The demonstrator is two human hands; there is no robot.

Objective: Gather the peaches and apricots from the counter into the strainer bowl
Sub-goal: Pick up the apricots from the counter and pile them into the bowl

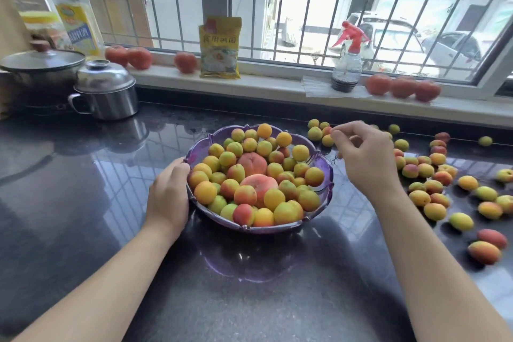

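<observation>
Gripping rim of upright strainer bowl [329,175], left hand [168,194]; right hand [366,158] loosely curled (empty) above apricots [424,169].

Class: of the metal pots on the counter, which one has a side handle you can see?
The smaller steel pot nearer the bowl: a loop handle on its left side.

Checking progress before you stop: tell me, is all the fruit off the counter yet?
No, many apricots lie loose on the counter to the right of the purple strainer bowl.

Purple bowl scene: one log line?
left hand: holds purple strainer bowl rim | right hand: empty, over counter apricots | bowl: nearly full
</observation>
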